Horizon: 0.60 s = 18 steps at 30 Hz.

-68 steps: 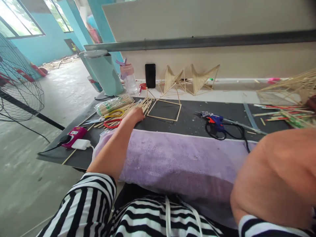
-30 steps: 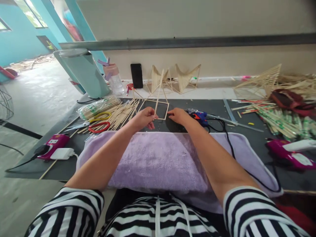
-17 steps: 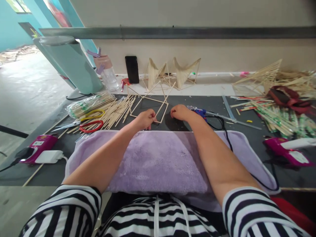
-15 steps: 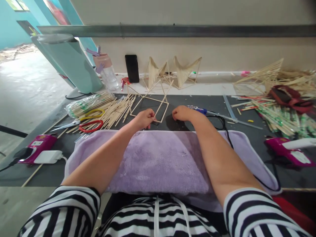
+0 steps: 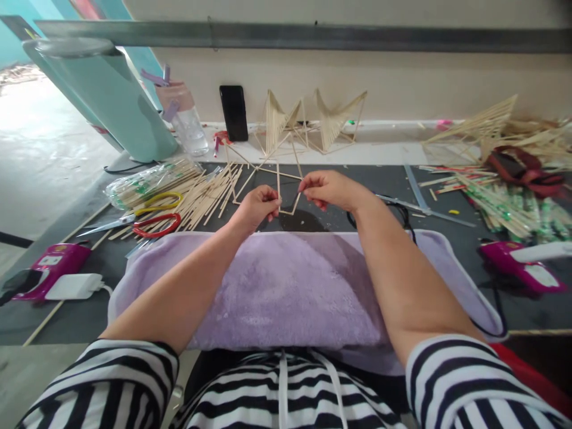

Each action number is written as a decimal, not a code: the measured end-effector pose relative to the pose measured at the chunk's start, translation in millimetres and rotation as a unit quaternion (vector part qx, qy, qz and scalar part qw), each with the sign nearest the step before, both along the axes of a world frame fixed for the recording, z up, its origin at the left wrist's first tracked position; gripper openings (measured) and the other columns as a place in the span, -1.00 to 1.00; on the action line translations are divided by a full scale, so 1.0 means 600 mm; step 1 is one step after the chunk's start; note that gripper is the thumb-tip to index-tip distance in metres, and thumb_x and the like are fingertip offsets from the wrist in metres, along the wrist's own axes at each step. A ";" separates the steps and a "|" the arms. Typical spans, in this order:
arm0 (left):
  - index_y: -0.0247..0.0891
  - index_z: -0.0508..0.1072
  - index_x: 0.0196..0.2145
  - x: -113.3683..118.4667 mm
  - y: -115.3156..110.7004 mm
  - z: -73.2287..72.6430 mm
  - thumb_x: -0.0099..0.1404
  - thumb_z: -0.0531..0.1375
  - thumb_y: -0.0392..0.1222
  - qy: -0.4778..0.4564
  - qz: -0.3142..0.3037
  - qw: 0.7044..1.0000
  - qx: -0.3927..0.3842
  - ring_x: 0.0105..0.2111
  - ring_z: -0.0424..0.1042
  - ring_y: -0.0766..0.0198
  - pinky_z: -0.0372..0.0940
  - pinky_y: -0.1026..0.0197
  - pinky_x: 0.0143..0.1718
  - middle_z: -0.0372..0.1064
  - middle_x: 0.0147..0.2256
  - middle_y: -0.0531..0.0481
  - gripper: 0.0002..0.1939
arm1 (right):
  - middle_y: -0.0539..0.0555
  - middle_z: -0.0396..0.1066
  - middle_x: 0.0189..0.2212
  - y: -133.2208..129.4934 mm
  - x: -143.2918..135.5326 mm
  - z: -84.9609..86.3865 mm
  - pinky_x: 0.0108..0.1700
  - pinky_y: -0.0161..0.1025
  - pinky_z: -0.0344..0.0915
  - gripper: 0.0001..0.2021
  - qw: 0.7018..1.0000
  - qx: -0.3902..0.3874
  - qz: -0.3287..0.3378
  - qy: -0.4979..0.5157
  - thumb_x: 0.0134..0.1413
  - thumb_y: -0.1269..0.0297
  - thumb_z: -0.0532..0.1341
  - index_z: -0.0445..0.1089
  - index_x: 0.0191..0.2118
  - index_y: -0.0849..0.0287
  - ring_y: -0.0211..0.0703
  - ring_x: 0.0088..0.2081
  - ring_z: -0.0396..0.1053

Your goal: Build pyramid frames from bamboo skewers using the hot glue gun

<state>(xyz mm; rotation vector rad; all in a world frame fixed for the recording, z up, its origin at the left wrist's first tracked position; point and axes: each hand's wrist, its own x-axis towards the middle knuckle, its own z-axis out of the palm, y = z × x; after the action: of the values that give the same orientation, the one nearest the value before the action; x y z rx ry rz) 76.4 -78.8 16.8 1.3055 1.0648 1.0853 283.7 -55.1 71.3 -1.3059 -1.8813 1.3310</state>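
Observation:
On the dark table stands an open frame of thin wooden sticks (image 5: 243, 156), with its near corner between my hands. My left hand (image 5: 258, 208) is closed in a pinch on a thin wooden stick (image 5: 278, 179), which points up at the frame's near side. My right hand (image 5: 328, 187) has thumb and forefinger pinched together at the frame's right corner; its fingertips touch or grip the frame there. A lilac cloth (image 5: 286, 286) lies under my forearms.
Loose sticks (image 5: 210, 193), scissors (image 5: 156, 223) and a bottle (image 5: 185, 119) are at left. A phone (image 5: 233, 113) and finished stick models (image 5: 328, 119) lean by the wall. Right are a knife-like tool (image 5: 411, 208), a ruler (image 5: 415, 185) and a magenta power strip (image 5: 521, 265).
My right hand has moved left and up from the table to the frame's right corner. The stick in my left hand has swung from slanting right to nearly upright. The view has shifted slightly.

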 end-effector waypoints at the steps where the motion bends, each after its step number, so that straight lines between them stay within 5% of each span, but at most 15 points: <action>1: -0.28 0.31 -0.37 0.004 0.000 0.000 0.16 0.18 -0.42 -0.009 -0.005 1.000 0.008 -0.67 0.28 0.49 0.12 0.41 -0.67 0.27 -0.64 0.19 -0.89 | -0.10 0.32 -0.59 0.002 -0.005 -0.008 -0.63 -0.44 0.19 -0.88 1.000 -0.008 0.009 -0.028 -0.03 0.46 0.24 0.39 -0.32 0.15 -0.40 -0.63 0.24; 7: -0.27 0.29 -0.33 0.024 0.006 -0.010 0.14 0.16 -0.45 0.006 -0.003 0.999 0.036 -0.63 0.38 0.42 0.23 0.37 -0.65 0.31 -0.59 0.18 -0.83 | -0.04 0.38 -0.62 0.009 -0.022 -0.045 -0.61 -0.36 0.26 -0.92 0.986 -0.044 0.043 -0.156 -0.01 0.46 0.25 0.45 -0.40 0.15 -0.31 -0.64 0.30; 11: -0.27 0.28 -0.37 0.025 0.011 -0.015 0.21 0.15 -0.40 0.026 -0.005 0.999 0.033 -0.59 0.42 0.42 0.28 0.38 -0.58 0.34 -0.57 0.14 -0.91 | -0.05 0.34 -0.72 0.017 -0.014 -0.039 -0.61 -0.41 0.19 -0.88 0.983 0.004 0.024 -0.180 -0.03 0.43 0.26 0.42 -0.54 0.18 -0.38 -0.69 0.21; 15: -0.29 0.30 -0.39 0.022 0.006 -0.013 0.22 0.15 -0.41 0.058 -0.008 0.998 0.000 -0.57 0.43 0.44 0.31 0.39 -0.52 0.38 -0.56 0.10 -0.91 | 0.02 0.44 -0.57 0.024 0.064 -0.001 -0.58 -0.41 0.17 -0.91 0.968 0.104 -0.125 -0.190 0.04 0.36 0.21 0.46 -0.32 0.21 -0.37 -0.64 0.25; 18: -0.29 0.30 -0.40 0.019 0.004 -0.013 0.22 0.17 -0.39 0.079 -0.020 0.997 0.005 -0.61 0.37 0.46 0.27 0.40 -0.56 0.38 -0.59 0.09 -0.91 | 0.09 0.44 -0.54 0.016 0.148 0.020 -0.50 -0.33 0.25 -0.86 0.904 0.129 -0.305 -0.270 0.09 0.33 0.15 0.44 -0.30 0.23 -0.30 -0.61 0.30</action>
<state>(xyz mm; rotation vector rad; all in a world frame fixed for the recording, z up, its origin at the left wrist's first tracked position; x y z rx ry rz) 88.1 -76.3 9.1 1.4330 1.1457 0.9698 372.2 -45.3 83.0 -2.0274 -1.6531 0.4049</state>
